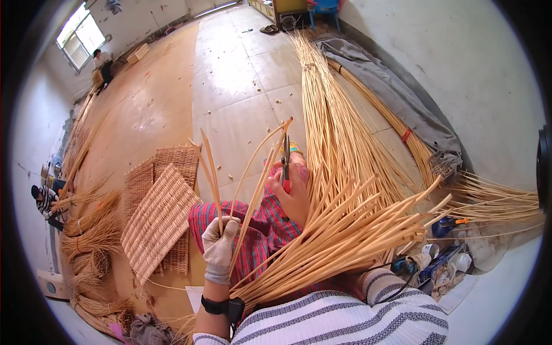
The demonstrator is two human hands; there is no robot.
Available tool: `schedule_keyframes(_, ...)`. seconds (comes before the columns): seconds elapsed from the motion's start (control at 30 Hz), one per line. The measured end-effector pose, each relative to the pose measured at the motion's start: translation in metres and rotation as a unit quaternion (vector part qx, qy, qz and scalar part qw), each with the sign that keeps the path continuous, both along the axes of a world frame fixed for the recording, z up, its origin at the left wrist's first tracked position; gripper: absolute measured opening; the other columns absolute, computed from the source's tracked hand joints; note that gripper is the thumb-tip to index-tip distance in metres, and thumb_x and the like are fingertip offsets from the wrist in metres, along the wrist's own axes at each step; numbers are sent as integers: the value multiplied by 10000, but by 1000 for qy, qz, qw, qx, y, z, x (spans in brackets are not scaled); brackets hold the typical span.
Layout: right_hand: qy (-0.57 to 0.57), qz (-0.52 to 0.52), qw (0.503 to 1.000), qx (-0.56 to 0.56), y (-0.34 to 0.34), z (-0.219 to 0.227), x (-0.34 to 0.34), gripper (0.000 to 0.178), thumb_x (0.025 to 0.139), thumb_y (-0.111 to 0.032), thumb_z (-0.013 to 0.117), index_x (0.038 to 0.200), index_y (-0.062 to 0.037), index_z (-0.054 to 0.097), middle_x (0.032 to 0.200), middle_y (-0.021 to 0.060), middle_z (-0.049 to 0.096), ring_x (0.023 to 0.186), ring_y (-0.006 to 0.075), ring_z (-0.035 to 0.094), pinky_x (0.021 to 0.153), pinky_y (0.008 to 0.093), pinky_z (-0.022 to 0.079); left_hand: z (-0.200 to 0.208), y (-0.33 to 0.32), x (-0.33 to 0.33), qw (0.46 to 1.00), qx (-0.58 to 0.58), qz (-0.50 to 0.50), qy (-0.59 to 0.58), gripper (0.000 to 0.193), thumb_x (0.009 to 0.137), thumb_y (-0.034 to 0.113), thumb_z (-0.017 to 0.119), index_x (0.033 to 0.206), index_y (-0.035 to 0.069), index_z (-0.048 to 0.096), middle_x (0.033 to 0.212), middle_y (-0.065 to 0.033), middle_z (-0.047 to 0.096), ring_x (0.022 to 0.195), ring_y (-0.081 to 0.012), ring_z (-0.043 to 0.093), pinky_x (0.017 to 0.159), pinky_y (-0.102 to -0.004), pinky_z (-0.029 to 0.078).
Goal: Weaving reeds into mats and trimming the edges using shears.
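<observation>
My left hand [219, 246], in a white knit glove, is closed around several pale wicker rods [214, 178] that stand up from the fist. One or more of them lean right, and their tip lies just above the shears. In my bare right hand [293, 198] is a pair of pruning shears [286, 150] with dark blades and a red handle, pointing away from me. Whether the blades touch a rod, I cannot tell. A thick bundle of cut rods [339, 244] lies across my lap, over a red plaid cloth [202, 221].
Woven wicker panels [161, 221] lie stacked at left. Long rods [333, 115] stretch along the floor ahead, beside a grey cloth [379, 72]. Cans and tools [428, 259] sit at right. Two people work along the left wall, near wicker bundles [92, 236]. Offcuts dot the floor.
</observation>
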State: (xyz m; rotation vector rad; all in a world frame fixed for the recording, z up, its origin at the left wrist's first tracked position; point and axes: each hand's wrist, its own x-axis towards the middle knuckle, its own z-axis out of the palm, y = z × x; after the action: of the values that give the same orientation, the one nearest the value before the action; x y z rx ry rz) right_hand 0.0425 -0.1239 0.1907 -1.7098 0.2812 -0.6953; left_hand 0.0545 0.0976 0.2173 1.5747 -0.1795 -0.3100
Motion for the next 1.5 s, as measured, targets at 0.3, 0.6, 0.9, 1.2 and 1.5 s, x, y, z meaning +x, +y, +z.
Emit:
schedule_keyframes(0.3, -13, 40, 991, 131, 9, -16, 11, 361, 952, -116, 639, 1263, -21, 484, 802, 25, 572, 654, 120, 553, 632, 296, 466, 2, 0, -9, 1000, 18, 5, -13, 99, 954, 118, 712, 977, 22, 701, 837, 22, 669, 774, -55, 588, 719, -228, 490)
schedule_keyframes(0.6, 18, -8, 999, 29, -3, -22, 8, 214, 964, -123, 616, 1132, -40, 511, 732, 15, 595, 611, 141, 609, 540, 308, 452, -9, -3, -5, 1000, 28, -14, -3, 92, 954, 130, 718, 974, 47, 682, 812, 44, 644, 725, -29, 548, 655, -203, 456)
schedule_keyframes(0.9, 36, 84, 938, 335, 14, -36, 3, 137, 948, -37, 552, 1084, -37, 533, 703, 39, 584, 589, 128, 593, 551, 284, 477, -11, -7, 2, 1000, 11, -27, 4, 131, 965, 157, 705, 958, 32, 668, 816, 11, 647, 760, -68, 587, 709, -238, 486)
schedule_keyframes(1.2, -39, 311, 875, 370, 28, -46, -17, 341, 963, -33, 517, 1298, -60, 457, 1275, 275, 618, 843, 152, 628, 806, 322, 539, -21, -4, 23, 997, 35, 53, -39, 129, 982, 145, 682, 980, 20, 650, 790, 1, 630, 724, -72, 559, 678, -233, 469)
schedule_keyframes(1.5, -36, 344, 883, 318, 28, -18, -39, 369, 987, -106, 578, 1311, -17, 424, 1172, 190, 696, 808, 125, 606, 752, 277, 510, -43, -14, 22, 998, 27, 6, -61, 167, 968, 33, 598, 1129, 42, 638, 1015, -59, 660, 876, -142, 643, 803, -285, 525)
